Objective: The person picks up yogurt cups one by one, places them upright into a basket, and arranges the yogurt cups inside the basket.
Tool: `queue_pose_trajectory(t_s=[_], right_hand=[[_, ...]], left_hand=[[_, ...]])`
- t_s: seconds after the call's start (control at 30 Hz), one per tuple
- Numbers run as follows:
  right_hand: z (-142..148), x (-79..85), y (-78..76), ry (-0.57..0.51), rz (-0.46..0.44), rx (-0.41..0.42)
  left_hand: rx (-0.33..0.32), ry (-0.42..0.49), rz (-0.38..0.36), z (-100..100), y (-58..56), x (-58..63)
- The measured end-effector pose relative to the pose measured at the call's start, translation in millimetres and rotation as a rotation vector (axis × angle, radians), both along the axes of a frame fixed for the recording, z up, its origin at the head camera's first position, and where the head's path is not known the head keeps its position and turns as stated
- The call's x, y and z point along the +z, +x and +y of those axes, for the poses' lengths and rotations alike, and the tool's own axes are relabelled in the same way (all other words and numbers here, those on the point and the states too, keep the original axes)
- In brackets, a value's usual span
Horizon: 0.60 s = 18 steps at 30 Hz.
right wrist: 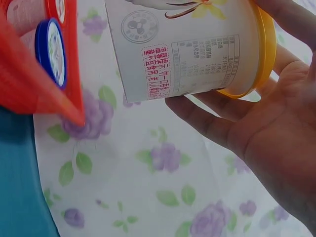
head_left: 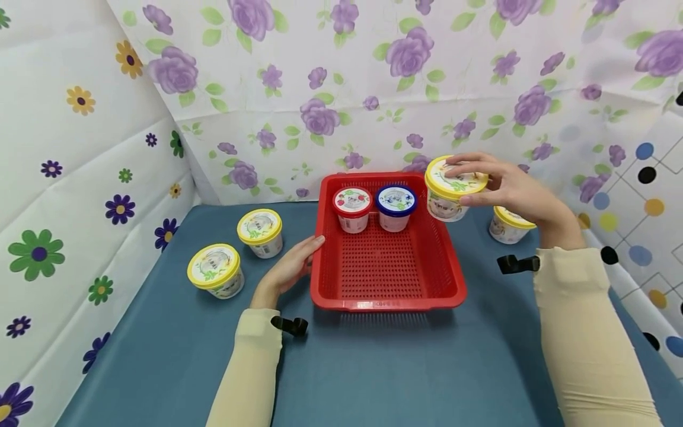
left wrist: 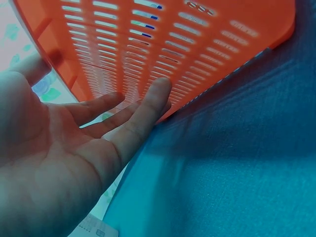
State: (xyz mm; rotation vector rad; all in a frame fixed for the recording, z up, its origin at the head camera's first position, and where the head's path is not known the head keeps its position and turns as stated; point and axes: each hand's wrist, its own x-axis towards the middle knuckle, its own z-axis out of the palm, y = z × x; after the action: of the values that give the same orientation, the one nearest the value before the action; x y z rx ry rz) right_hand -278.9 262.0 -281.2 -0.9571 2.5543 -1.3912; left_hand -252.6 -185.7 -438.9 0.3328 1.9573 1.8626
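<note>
My right hand (head_left: 501, 184) grips a yellow-lided ice cream tub (head_left: 445, 207), raised over the right back corner of a red plastic basket (head_left: 381, 304). Its printed label and the vanilla flower picture show in the right wrist view, with fingers along the side and lid. My left hand (head_left: 290, 267) holds the basket's left side, thumb at the rim and fairly straight fingers (left wrist: 158, 94) against the slotted outer wall. Inside the basket, at the back, a red-lidded tub (head_left: 353, 201) stands beside a blue-lidded tub (head_left: 396, 201).
Two yellow-lidded tubs stand on the blue tabletop (head_left: 373, 367) to the left, one nearer (head_left: 213, 267) and one farther back (head_left: 260, 228). Another yellow-lidded tub (head_left: 507, 228) is at the right, partly behind my right hand. Flowered cloth (head_left: 320, 77) hangs behind the table.
</note>
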Motion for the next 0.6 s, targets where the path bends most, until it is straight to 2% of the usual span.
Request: queue_pose_trajectory(t_s=[0.6], right_hand=[[-35,5.1,-14.6,-0.005,0.014,0.071]], left_hand=[[0.003,-0.007,-0.008,0,1.6,1.3]])
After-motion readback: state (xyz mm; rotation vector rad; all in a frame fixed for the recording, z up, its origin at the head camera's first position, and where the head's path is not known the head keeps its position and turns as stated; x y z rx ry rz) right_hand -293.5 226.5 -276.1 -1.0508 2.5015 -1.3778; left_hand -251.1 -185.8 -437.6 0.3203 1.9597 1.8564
